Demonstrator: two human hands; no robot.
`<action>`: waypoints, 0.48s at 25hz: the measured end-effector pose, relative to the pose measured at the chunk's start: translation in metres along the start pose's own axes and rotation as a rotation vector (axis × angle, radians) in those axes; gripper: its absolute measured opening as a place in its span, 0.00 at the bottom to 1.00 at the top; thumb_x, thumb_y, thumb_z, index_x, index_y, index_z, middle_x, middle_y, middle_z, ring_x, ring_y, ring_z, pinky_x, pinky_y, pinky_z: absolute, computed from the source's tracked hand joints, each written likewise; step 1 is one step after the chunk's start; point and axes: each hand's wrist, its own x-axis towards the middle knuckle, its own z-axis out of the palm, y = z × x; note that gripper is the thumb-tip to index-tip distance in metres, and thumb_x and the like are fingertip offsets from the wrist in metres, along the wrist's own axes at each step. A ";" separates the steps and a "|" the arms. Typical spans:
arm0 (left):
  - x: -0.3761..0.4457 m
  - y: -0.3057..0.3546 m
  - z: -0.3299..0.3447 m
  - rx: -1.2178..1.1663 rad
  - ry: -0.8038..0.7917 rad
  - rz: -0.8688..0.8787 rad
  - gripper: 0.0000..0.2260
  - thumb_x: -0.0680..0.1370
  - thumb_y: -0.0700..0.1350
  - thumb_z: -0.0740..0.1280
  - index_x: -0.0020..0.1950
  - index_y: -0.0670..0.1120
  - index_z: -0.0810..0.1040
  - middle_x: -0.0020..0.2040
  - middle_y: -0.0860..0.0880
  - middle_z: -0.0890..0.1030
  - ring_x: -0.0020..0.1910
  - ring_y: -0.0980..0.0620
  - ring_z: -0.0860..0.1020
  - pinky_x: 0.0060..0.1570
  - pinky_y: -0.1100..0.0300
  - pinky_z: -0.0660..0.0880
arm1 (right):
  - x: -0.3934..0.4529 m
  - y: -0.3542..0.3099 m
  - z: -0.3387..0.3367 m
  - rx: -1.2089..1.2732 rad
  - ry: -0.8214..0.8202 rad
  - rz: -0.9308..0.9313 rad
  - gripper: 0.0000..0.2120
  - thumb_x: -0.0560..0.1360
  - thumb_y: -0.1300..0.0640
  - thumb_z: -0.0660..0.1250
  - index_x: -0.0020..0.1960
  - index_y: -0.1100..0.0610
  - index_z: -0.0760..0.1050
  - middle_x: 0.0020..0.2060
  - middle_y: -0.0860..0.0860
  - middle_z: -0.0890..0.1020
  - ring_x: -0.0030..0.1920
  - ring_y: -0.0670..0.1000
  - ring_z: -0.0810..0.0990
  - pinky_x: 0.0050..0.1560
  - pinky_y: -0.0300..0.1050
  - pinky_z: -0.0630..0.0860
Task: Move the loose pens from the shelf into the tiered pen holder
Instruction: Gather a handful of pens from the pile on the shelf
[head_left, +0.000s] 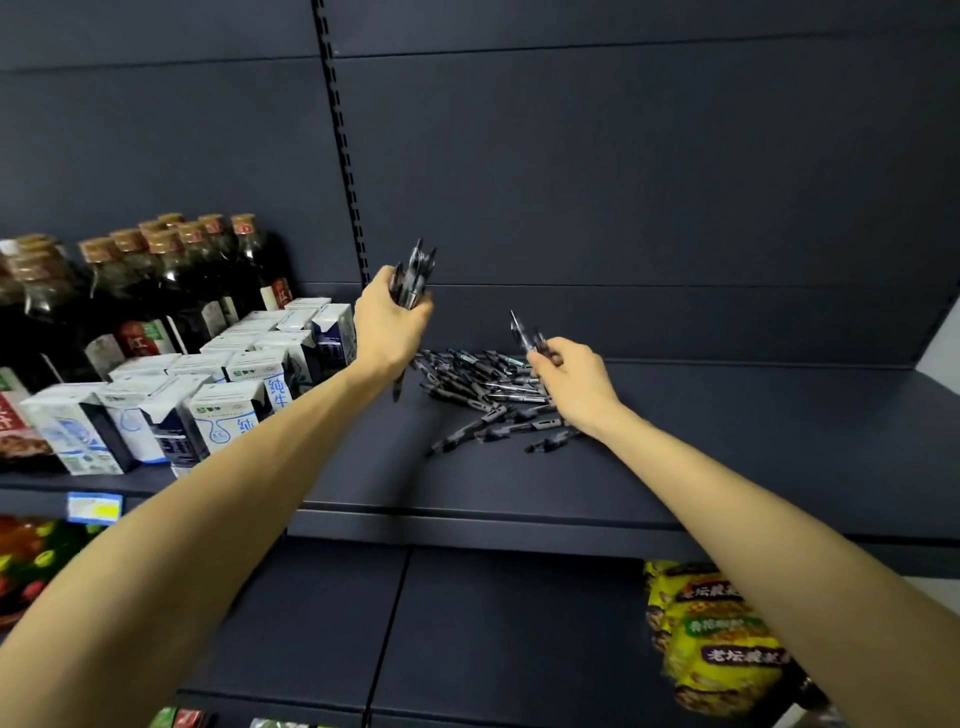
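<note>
- A dark blue-grey shelf (727, 431) is seen, backed by a panel of the same colour.
- A heap of loose pens (483, 387) is spread on its middle.
- Milk cartons (218, 395) are ranged in rows on its left part.
- Dark bottles (171, 280) are stood behind the cartons.

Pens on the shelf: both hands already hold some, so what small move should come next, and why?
Probably the right hand should pass its few pens across into the bundle gripped by the left hand. That would free the right hand's fingers to gather more from the pile lying on the shelf. No tiered holder is in view, so loading it seems premature.
</note>
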 end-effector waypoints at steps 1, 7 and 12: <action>0.000 0.003 -0.004 -0.005 -0.009 0.003 0.07 0.74 0.43 0.70 0.42 0.46 0.72 0.35 0.51 0.76 0.34 0.52 0.69 0.38 0.54 0.68 | 0.001 -0.005 0.002 0.085 -0.002 0.016 0.10 0.82 0.53 0.67 0.47 0.58 0.81 0.39 0.52 0.86 0.39 0.52 0.82 0.45 0.50 0.77; 0.023 0.026 -0.051 -0.096 0.003 -0.054 0.14 0.68 0.42 0.71 0.32 0.50 0.66 0.30 0.53 0.69 0.33 0.52 0.64 0.34 0.56 0.64 | -0.002 -0.064 0.019 0.462 -0.061 0.070 0.05 0.76 0.57 0.76 0.50 0.58 0.85 0.42 0.51 0.87 0.38 0.42 0.83 0.37 0.36 0.76; 0.051 0.018 -0.120 -0.136 -0.007 -0.013 0.11 0.67 0.43 0.72 0.35 0.48 0.69 0.31 0.52 0.72 0.33 0.51 0.69 0.34 0.56 0.69 | -0.005 -0.126 0.052 0.484 -0.105 0.025 0.05 0.75 0.57 0.77 0.50 0.55 0.84 0.43 0.51 0.88 0.47 0.48 0.87 0.42 0.42 0.83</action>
